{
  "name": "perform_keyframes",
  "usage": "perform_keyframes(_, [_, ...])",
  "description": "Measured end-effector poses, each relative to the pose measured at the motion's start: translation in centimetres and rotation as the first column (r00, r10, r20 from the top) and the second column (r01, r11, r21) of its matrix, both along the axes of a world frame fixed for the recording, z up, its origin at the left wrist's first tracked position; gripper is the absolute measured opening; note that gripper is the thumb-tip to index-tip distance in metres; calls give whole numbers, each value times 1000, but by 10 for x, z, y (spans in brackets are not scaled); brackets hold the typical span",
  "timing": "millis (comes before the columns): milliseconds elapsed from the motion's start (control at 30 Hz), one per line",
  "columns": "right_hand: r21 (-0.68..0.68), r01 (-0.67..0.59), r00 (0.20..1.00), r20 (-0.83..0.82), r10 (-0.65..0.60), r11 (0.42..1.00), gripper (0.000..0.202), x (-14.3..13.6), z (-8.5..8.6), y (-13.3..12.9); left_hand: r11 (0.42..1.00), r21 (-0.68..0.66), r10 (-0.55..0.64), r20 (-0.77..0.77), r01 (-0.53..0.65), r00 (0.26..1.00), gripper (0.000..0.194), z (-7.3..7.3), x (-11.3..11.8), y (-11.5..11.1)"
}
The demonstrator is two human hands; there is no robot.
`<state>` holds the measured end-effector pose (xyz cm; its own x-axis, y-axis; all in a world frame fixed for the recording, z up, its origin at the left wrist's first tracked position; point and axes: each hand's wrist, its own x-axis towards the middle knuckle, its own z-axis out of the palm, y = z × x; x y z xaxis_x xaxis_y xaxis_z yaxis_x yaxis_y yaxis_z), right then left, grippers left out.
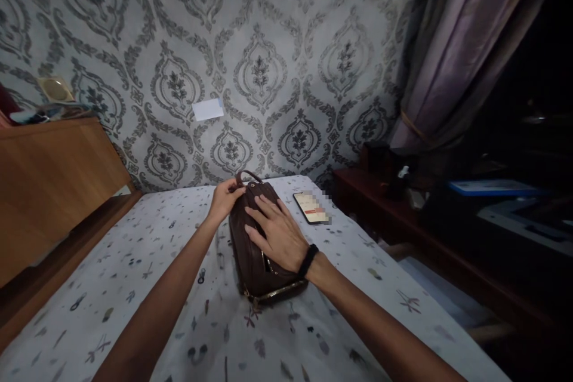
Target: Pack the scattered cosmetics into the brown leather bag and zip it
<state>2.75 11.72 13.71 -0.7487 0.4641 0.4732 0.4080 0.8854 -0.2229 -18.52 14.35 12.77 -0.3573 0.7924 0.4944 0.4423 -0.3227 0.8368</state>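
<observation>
A dark brown leather bag (244,250) with gold zips and a short loop handle lies on the patterned bedsheet. At its far left corner, close to the loop handle, my left hand (224,200) grips the edge between thumb and fingers; what exactly the fingertips pinch is partly hidden. My right hand (280,236), with a black band on its wrist, rests flat across the bag's upper face, fingers spread. A zip pull shows below the right palm. Just right of the bag lies a phone (308,208) with a lit screen, partly blurred out.
The bedsheet (179,262) is white with small prints. A wooden headboard or cabinet (58,179) stands on the left, and a patterned wall (268,71) rises behind. On the right are a dark reddish shelf (358,191), a blue-edged flat object (492,187) and a tied curtain (447,71).
</observation>
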Motion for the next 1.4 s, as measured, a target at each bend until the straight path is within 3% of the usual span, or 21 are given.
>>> perform_keyframes(333, [-42,-1,1000,-10,1,999,44,0,0,-1,998,37,41,76,-44,996,27,-2,8,-4])
perform_keyframes(1000, [-35,-13,1000,-23,12,999,44,2,-1,-1,999,48,-16,103,11,995,23,0,21,-19])
perform_keyframes(1267, [-51,131,986,-94,-135,990,53,5,-10,-13,998,-3,61,79,-61,995,22,-4,14,-10])
perform_keyframes(1333, [-65,113,988,-100,-119,991,52,7,-11,-18,994,-15,105,80,-104,991,33,-2,10,-4])
perform_keyframes(1400, [-73,88,987,-124,-97,993,49,10,-10,-20,984,12,178,-19,-178,984,46,4,6,5])
